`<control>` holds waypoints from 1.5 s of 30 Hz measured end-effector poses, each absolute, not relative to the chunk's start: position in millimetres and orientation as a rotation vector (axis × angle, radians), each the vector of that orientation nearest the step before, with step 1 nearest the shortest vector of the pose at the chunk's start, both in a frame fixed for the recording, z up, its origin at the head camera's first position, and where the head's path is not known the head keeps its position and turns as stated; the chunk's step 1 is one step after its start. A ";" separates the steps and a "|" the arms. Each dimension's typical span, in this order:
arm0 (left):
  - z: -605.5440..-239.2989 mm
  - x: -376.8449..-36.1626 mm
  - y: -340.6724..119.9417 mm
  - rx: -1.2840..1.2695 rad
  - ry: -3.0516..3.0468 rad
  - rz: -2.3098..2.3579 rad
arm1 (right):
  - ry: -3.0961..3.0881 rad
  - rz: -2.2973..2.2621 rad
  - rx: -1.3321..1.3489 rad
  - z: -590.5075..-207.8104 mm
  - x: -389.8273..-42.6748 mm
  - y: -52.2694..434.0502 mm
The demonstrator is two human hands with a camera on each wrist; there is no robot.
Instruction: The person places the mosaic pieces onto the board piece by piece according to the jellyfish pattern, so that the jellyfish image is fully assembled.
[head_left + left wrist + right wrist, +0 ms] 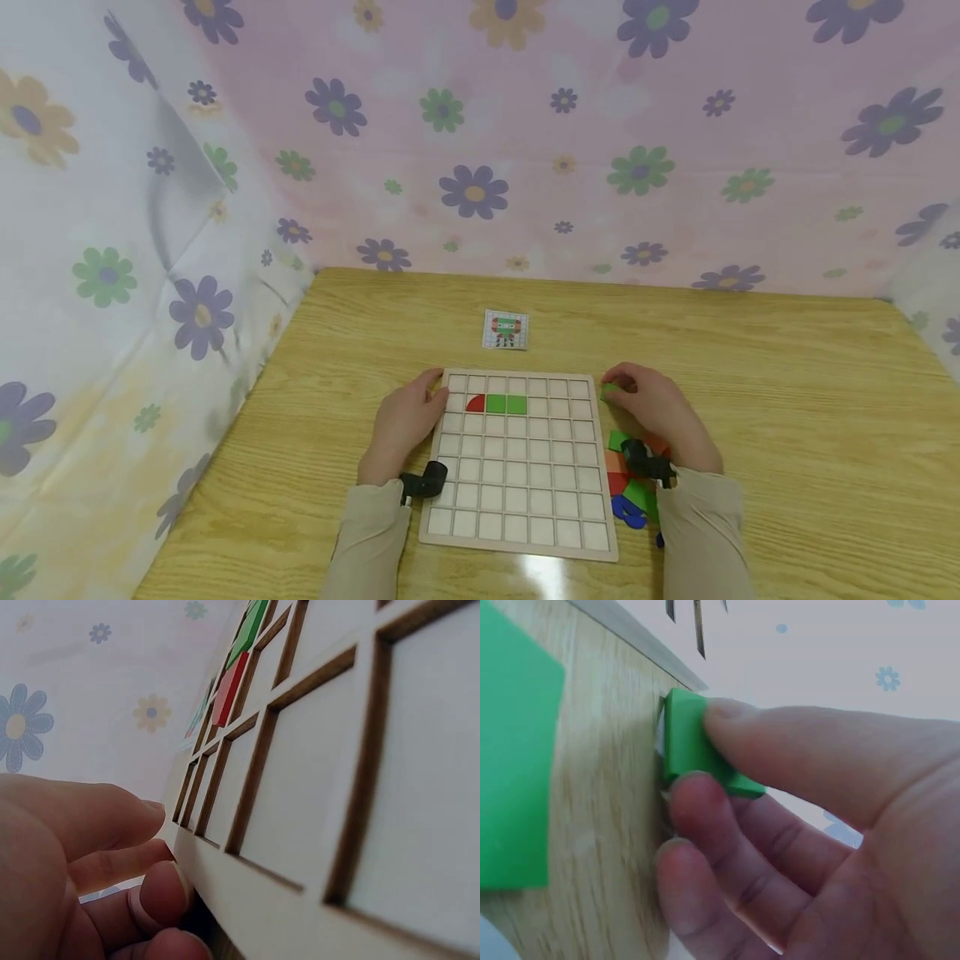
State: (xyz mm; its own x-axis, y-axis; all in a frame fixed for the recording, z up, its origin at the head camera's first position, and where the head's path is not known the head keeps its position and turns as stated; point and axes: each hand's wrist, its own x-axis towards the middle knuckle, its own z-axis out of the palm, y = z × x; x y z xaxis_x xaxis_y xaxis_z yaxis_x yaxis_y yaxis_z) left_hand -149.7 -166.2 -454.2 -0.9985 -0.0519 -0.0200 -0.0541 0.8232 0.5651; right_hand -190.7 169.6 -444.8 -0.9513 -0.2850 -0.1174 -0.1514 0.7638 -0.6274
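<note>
Fingers of the right hand (663, 412) pinch a green tile (686, 742) just right of the grid board (517, 472), toward its far end; left hand (402, 423), fingers relaxed, touches the left edge

The person's plain beige left sleeve (375, 537), left of the gridded board (515, 503), ends beside a stubby black wrist camera (432, 479), matched right of the board by a beige right sleeve (702, 529) and another black camera (643, 461).
</note>
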 end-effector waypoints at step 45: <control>-454.5 -150.6 -168.3 -0.071 2.996 0.915 | 2.713 -0.926 -0.503 -445.9 -189.8 107.8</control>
State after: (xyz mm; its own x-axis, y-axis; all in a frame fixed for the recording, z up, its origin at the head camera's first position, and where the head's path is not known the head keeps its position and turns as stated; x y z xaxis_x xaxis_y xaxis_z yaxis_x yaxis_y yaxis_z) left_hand -150.6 -168.3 -454.5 -0.9989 -0.0406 -0.0214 -0.0456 0.8284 0.5583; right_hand -189.8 107.8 -445.9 -0.9146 -0.3906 -0.1047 -0.2451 0.7413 -0.6248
